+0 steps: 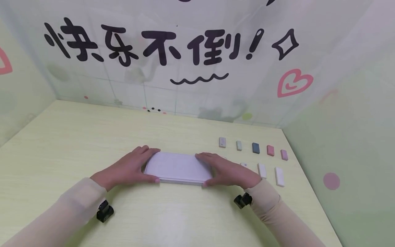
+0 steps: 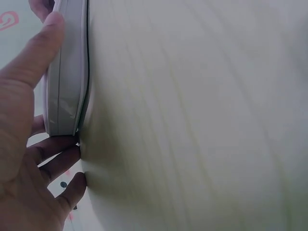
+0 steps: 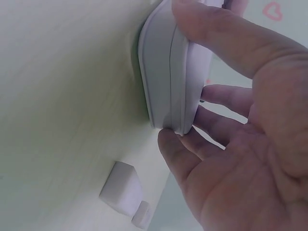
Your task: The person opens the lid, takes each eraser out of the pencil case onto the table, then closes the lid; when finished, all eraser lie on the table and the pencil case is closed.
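A flat pale lavender case (image 1: 179, 167) with rounded corners lies on the table, its long side facing me. My left hand (image 1: 131, 168) grips its left end, thumb at the front edge and fingers round the end and back. At the opposite end, my right hand (image 1: 226, 169) holds it the same way. Seen from the left wrist, the case (image 2: 71, 72) shows a seam along its side and appears closed. From the right wrist, the thumb presses near a corner of the case (image 3: 161, 72), with fingers touching its end. The contents are hidden.
Right of the case stand two rows of small blocks. The back row includes a dark blue block (image 1: 255, 148) and a pink block (image 1: 270, 150). White blocks (image 1: 279, 176) form the front row, partly hidden by my right hand. Printed walls enclose the pale table (image 1: 77, 130).
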Available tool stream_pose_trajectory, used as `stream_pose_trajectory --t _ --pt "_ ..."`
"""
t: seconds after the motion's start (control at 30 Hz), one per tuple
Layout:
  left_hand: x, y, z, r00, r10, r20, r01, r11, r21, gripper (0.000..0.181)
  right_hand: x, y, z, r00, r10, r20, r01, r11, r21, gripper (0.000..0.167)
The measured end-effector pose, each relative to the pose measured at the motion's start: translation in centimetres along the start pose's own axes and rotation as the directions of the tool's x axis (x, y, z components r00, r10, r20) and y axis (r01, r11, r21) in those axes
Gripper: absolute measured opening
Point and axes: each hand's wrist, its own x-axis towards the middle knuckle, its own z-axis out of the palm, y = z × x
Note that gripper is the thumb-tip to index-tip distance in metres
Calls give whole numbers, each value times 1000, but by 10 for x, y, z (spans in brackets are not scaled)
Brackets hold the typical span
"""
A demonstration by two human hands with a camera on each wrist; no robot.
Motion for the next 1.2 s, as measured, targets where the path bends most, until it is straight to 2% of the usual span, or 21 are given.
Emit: stream_pose_trajectory --t 0.3,0.57,0.73,0.87,1.2 --pt "5 -1 -1 1000 13 8 -13 1000 26 101 3 6 -1 1000 -7 -1 7 1000 -28 96" --pt "18 -8 -11 1000 -13 24 11 999 53 103 21 10 -12 1000 -5 16 6 999 -51 95" --pt "26 -11 -14 998 -39 41 36 998 59 105 29 14 -17 999 41 25 -41 999 2 96" --pt "30 -14 -10 998 -48 51 45 998 53 106 32 19 -18 997 75 37 -76 996 38 97" --pt "27 -14 -4 998 -57 28 56 998 27 104 29 22 -15 997 76 34 -79 994 80 97"
